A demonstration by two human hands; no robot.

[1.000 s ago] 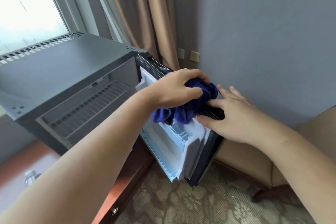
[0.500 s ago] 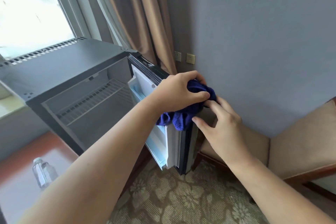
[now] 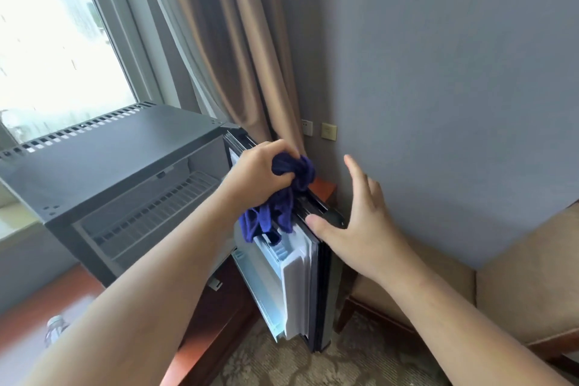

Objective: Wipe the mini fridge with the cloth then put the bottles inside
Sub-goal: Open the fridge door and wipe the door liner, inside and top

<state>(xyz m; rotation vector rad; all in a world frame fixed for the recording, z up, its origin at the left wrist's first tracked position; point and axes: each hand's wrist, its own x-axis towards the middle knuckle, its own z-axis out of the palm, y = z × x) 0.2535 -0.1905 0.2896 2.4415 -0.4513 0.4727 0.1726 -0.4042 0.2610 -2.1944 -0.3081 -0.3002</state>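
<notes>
Since half a second ago, the right hand [image 3: 354, 226] has spread open, thumb against the top corner of the mini fridge door [image 3: 300, 285]. Left hand [image 3: 261, 174] grips the bunched blue cloth [image 3: 282, 200] on the door's top edge. One water bottle [image 3: 54, 327] stands on the counter [image 3: 22, 351] below the open mini fridge [image 3: 103, 153].

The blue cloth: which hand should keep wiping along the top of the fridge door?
Left. The left hand already clutches the blue cloth on the door's top edge. The right hand is open, thumb resting on the door, probably steadying it.
</notes>
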